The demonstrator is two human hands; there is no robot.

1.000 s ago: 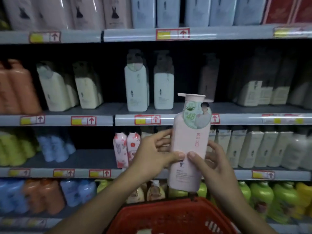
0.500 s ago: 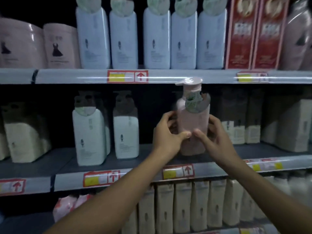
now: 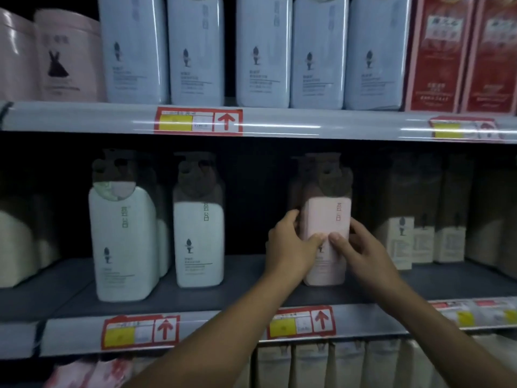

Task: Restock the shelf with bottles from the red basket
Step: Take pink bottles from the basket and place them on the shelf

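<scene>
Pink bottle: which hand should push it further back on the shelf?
Right, marginally. The right hand wraps the pink bottle on its open side; the left hand faces the gap toward the white bottle.

- Overall dim; light from above and in front.
- Upper halves of middle-row bottles (image 3: pixel 326 219) shadowed.
- Glare streaks on shelf rail (image 3: pixel 279 123), upper frame.
- Soft blur, edges bowed.

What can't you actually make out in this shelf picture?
- Pink bottle: pump top lost in the shadow of the shelf above; lower label covered by the left hand and right hand.
- Price tags: print too blurred to read.
- Red basket: outside the head view.
- Blue bottles: tops cut off by the top edge.
</scene>
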